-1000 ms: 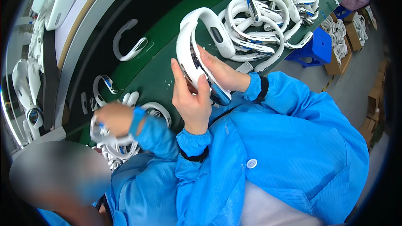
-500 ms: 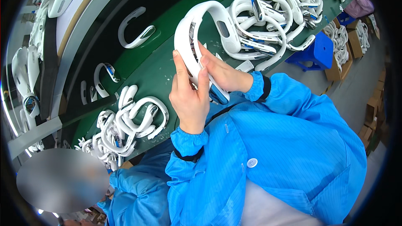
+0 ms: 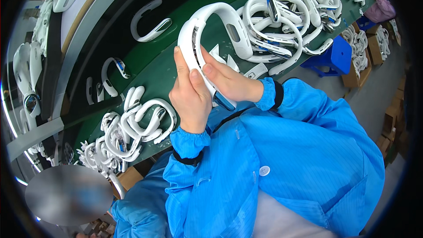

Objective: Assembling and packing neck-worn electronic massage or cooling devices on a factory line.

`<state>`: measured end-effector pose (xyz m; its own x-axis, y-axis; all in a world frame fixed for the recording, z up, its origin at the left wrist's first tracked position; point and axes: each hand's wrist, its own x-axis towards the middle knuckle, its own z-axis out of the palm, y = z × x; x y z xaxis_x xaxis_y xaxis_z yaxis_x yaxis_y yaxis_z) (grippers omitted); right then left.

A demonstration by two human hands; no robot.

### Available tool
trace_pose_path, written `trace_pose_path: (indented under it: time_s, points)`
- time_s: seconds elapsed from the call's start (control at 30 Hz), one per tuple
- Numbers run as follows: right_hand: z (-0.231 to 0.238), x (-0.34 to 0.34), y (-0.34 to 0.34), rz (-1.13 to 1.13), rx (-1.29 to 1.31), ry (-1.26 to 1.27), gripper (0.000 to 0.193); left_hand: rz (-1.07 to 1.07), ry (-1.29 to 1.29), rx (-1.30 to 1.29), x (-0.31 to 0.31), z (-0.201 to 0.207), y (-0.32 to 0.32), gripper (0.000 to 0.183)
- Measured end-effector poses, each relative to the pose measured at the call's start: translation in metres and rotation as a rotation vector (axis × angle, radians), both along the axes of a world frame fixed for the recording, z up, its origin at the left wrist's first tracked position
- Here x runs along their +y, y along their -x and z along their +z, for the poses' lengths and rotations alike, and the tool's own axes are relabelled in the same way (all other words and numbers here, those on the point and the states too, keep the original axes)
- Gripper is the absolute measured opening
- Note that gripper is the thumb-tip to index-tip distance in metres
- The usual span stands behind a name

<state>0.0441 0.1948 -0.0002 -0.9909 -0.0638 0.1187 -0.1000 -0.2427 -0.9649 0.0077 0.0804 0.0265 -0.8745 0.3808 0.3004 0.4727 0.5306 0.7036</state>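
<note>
hands (image 3: 191, 101) around white curved band (image 3: 189, 37)

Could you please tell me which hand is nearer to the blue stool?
Right. The right hand holds the side of the white curved device nearer the blue stool, which stands off to its right; the left hand grips the device's opposite side, farther left.

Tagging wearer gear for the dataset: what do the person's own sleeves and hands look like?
Left hand and right hand: bare, no gloves. Left sleeve and right sleeve: bright blue, loose, with gathered cuffs and black bands just behind them.
</note>
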Motion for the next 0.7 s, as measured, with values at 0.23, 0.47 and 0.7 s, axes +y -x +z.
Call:
trace_pose_path:
  time_s: [0.23,0.47,0.7]
  points:
    - [0.001,-0.006,-0.001,-0.030,0.046,-0.085,0.060,-0.049,0.012,0.050,-0.009,-0.018,0.011,0.049]
    - [-0.001,-0.003,-0.007,0.056,0.106,-0.147,0.084,-0.112,0.081,0.280,-0.015,-0.001,0.031,0.043]
    - [0.005,-0.003,-0.014,0.330,0.077,-0.348,0.090,-0.021,-0.384,-0.925,-0.011,0.018,0.058,0.053]
